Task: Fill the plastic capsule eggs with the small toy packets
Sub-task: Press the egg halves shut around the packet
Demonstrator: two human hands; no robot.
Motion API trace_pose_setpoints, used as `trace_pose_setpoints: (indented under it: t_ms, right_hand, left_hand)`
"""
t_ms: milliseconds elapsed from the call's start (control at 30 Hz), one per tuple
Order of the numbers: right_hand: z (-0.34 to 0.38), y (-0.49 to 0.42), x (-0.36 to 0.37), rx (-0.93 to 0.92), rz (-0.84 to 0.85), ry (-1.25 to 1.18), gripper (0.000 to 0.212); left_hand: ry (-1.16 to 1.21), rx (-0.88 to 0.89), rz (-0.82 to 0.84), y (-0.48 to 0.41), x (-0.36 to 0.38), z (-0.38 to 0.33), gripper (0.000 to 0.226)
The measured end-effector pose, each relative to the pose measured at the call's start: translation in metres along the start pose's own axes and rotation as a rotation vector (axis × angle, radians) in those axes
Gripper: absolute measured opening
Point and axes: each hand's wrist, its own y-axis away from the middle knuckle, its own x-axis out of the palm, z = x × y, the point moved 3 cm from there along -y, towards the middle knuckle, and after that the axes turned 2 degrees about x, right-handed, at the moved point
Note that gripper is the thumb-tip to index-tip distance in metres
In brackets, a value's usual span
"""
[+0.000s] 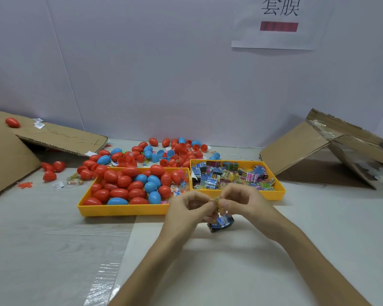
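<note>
Left hand (186,208) and right hand (244,202) both pinch one toy packet (217,199) between thumb and fingers (205,206), likely squashing it to fit an egg. Capsule eggs (119,193) lie in the yellow tray (124,212) just beyond-left of the fingers, none in hand. A blue packet (222,223) sits directly below.

Worktop (53,239): near-left and near-right are bare, with wide room to pass. Near centre is taken by the left hand (186,208) and right hand (245,202), both pinching a small packet (217,200); a blue packet (222,224) lies just under them. Behind stand the egg tray (124,212), heaped above its rim, and the packet tray (279,191), with no gap visible between them. Loose eggs (175,151) crowd the strip up to the back wall (164,74). Left cardboard (7,164) closes the left edge, with red eggs (51,170) beside it. Right cardboard (296,146) leans far right, with an open lane between it and the packet tray.
</note>
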Motion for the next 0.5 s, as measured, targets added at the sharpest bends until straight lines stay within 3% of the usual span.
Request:
trace_pose_setpoints:
  t_ms: [167, 333, 500]
  right_hand:
    - [0.0023, 0.0, 0.0016, -0.021, -0.041, -0.044, 0.013]
    - [0.0014, 0.0004, -0.0014, 0.013, -0.072, -0.116, 0.014]
    - [0.002, 0.0008, -0.0017, 0.039, -0.08, -0.209, 0.016]
  left_hand:
    - [0.031, -0.004, -0.001, -0.0001, -0.0008, 0.0002, 0.013]
    - [0.012, 0.017, -0.018, -0.001, -0.0016, 0.0006, 0.013]
    - [-0.229, 0.146, -0.069, -0.0035, -0.0039, 0.0011, 0.006]
